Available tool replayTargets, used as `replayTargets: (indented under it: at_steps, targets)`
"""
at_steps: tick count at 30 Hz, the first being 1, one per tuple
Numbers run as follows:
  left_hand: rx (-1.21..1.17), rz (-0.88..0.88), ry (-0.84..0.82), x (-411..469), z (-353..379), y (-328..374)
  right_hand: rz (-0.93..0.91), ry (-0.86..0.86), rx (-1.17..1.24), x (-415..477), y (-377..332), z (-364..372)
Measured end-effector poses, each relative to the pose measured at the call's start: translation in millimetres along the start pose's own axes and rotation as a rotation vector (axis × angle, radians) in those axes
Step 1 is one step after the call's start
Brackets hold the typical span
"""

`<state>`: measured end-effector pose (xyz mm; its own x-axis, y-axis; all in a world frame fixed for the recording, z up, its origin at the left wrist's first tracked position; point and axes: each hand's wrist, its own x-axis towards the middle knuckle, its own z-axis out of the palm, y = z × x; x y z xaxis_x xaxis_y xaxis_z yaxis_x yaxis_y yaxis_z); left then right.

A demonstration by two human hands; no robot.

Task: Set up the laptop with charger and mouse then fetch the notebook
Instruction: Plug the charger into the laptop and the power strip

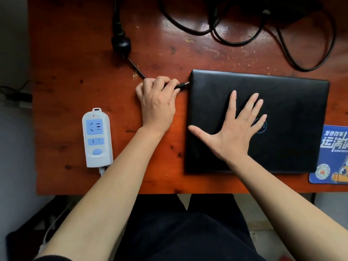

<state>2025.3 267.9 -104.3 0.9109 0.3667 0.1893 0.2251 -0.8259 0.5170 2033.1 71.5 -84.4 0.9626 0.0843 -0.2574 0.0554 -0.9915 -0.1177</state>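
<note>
View from above of a person seated at a reddish wooden table [75, 63]. A closed black laptop [291, 110] lies flat to the right of centre, its near edge close to the table's front edge.

The right hand [233, 129] rests on the lid, fingers straight and spread, probably to steady the laptop against a sideways push. The left hand [158, 102] is curled around the charger's barrel plug [182, 85]. The plug's metal tip points at the far end of the laptop's left edge, touching or nearly touching it. The plug appears not yet fully seated.

The thin charger cord runs from the left hand back to a black mains plug [121, 43] lying unplugged on the table. A white and blue power strip [97, 136] sits near the front left, with bare wood between it and the left hand. That gives room to bring the mains plug over.

Loops of black cable [235, 34] crowd the far side, behind the laptop. A blue mouse pad [333, 155] lies at the laptop's right edge and runs out of view. No mouse or notebook is in view.
</note>
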Motion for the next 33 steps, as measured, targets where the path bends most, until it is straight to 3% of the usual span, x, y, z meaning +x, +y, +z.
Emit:
replayTargets:
  at_steps: [7,33]
  targets:
    - [-0.039,0.252,-0.119,28.4,-5.8,-15.8,-0.004,0.023,-0.03,1.1,0.2,1.8]
    - [0.049,0.413,-0.068,32.6,-2.6,-20.5,-0.035,0.114,-0.046,2.3,2.0,9.6]
